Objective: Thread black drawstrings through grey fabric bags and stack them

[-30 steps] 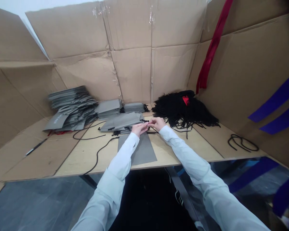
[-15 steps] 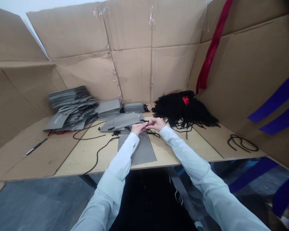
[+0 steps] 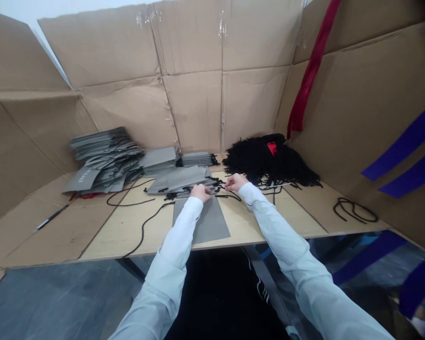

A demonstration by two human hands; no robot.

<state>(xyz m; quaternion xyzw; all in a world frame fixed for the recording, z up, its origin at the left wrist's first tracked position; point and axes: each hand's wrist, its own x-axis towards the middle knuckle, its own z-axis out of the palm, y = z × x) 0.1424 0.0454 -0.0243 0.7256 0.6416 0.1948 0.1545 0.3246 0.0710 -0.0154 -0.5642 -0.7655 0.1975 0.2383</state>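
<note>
A flat grey cloth pouch point(image 3: 212, 222) lies on the table in front of me, its upper edge under my left hand point(image 3: 200, 192). That hand is closed, its fingers pinching at the pouch's top edge. Just right of it, my right hand point(image 3: 235, 182) is closed in a pinch. A thin pale rod point(image 3: 278, 186) sticks out to the right from behind this hand. Below the right fingers a short black cord point(image 3: 230, 196) curves across the table. What exactly lies between the fingertips is small and partly hidden.
Behind my hands lie grey pouches with black cord ends point(image 3: 180, 179). A tall pouch stack point(image 3: 106, 151) stands left, a heap of black cords point(image 3: 269, 160) right. Loose cords point(image 3: 145, 226) and a pen point(image 3: 51, 217) lie about. Cardboard walls point(image 3: 191, 104) enclose the table.
My hands were close together and have drawn apart, the right one moving slightly right. The pale rod now shows beside it, and the cord loop below has flattened out.
</note>
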